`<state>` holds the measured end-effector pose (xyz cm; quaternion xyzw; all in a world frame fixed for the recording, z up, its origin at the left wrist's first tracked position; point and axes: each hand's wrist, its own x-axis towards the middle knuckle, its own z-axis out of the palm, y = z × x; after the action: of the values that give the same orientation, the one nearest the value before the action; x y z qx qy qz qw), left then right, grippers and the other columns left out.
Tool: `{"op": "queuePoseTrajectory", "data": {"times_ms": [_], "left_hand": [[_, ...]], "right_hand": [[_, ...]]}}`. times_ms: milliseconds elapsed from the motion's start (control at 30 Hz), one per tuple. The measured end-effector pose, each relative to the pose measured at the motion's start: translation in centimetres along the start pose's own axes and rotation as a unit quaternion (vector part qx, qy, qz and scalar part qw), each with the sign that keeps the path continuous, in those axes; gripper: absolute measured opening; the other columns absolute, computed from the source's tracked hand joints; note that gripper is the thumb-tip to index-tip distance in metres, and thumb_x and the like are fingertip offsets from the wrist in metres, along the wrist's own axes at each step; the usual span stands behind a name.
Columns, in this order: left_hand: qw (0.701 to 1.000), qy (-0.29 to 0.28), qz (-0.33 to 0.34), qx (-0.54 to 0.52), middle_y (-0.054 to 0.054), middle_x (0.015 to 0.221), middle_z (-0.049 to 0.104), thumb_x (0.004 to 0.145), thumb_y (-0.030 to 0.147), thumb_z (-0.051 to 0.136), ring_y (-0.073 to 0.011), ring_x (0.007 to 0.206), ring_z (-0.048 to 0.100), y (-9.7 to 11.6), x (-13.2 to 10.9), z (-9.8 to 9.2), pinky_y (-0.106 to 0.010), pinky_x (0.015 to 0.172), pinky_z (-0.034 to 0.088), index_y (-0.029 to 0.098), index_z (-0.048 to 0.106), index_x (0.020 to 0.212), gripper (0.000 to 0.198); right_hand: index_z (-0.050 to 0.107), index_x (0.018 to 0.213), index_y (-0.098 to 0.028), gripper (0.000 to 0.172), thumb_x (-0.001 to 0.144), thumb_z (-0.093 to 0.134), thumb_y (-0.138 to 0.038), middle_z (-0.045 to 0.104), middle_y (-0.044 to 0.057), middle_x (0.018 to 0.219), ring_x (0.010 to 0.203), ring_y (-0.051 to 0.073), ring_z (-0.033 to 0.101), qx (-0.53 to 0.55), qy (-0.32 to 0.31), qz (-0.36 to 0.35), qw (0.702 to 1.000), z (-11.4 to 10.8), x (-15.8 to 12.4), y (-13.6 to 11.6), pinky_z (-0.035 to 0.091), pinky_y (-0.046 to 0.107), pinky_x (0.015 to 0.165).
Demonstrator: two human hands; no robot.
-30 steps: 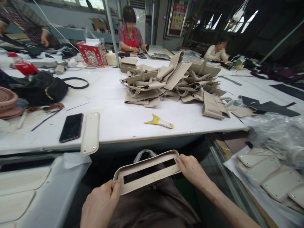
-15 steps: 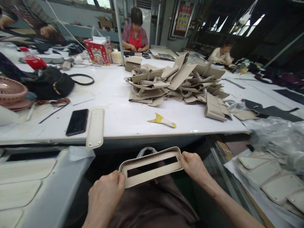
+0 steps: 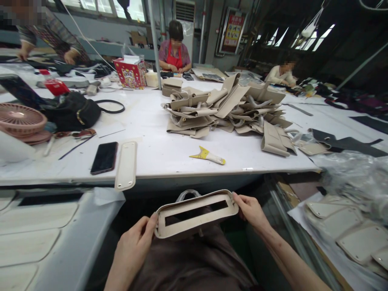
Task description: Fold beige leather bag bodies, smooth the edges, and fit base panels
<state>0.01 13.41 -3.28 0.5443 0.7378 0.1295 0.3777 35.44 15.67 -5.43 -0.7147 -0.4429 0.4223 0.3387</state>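
Note:
Over my lap I hold a long beige leather frame piece (image 3: 198, 220) with a narrow rectangular slot cut through it. My left hand (image 3: 135, 246) pinches its left end, thumb on top. At the other end, my right hand (image 3: 250, 210) grips the piece with curled fingers. A pale curved handle (image 3: 185, 195) shows just behind the piece. On the white table (image 3: 169, 153) in front lies a matching solid beige strip (image 3: 126, 165) with rivets, hanging slightly over the edge, next to a black phone (image 3: 104, 157).
A heap of beige leather parts (image 3: 226, 107) fills the table's middle, with a yellow-tipped scraper (image 3: 207, 155) before it. A black handbag (image 3: 72, 113) and pink fan (image 3: 20, 121) sit left. Beige panels (image 3: 348, 230) lie at right. Other people work at the far tables.
The view has shifted slightly. The slotted piece sits a little further right and lower in my hands, and my left hand's fingers have loosened round its end.

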Motion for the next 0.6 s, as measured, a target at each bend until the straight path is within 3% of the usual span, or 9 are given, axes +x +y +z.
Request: {"op": "queuePoseTrajectory", "data": {"times_ms": [133, 300, 433, 600], "left_hand": [[0.976, 0.018, 0.022, -0.217, 0.001, 0.065, 0.053, 0.079, 0.075, 0.048, -0.0174, 0.069, 0.05, -2.2, 0.9, 1.7, -0.023, 0.063, 0.037, 0.02, 0.052, 0.067, 0.056], [0.896, -0.021, -0.047, -0.442, 0.0, 0.077, 0.063, 0.07, 0.065, 0.07, -0.0172, 0.071, 0.055, -3.3, 1.0, 4.0, -0.023, 0.064, 0.043, 0.018, 0.062, 0.088, 0.05], [0.877, 0.001, -0.052, -0.478, 0.0, 0.078, 0.064, 0.071, 0.057, 0.073, -0.0164, 0.073, 0.056, -3.2, 0.8, 5.0, -0.024, 0.067, 0.045, 0.018, 0.064, 0.094, 0.047], [0.871, 0.01, -0.043, -0.489, 0.003, 0.075, 0.062, 0.071, 0.055, 0.075, -0.0144, 0.069, 0.054, -2.6, 0.7, 5.1, -0.022, 0.065, 0.043, 0.018, 0.065, 0.092, 0.044]], "right_hand": [[0.061, 0.071, -0.019, 0.045, 0.072, 0.067, -0.064, 0.058, 0.0, 0.064, 0.057, 0.014, 0.05, 0.179, -0.014, 0.062, 0.982, 0.6, 0.9, 2.0, 0.038, 0.025, 0.05], [0.062, 0.073, -0.021, 0.033, 0.061, 0.081, -0.045, 0.059, -0.005, 0.064, 0.059, 0.011, 0.051, 0.318, -0.016, 0.119, 0.941, 2.4, 1.6, 4.2, 0.044, 0.022, 0.055], [0.067, 0.082, -0.022, 0.029, 0.068, 0.077, -0.045, 0.069, -0.002, 0.072, 0.065, 0.015, 0.06, 0.373, -0.03, 0.151, 0.915, 3.4, 1.8, 4.6, 0.05, 0.027, 0.061], [0.07, 0.089, -0.019, 0.032, 0.075, 0.072, -0.048, 0.074, 0.005, 0.082, 0.073, 0.022, 0.067, 0.389, -0.07, 0.158, 0.905, 3.8, 1.8, 4.5, 0.054, 0.033, 0.067]]}}
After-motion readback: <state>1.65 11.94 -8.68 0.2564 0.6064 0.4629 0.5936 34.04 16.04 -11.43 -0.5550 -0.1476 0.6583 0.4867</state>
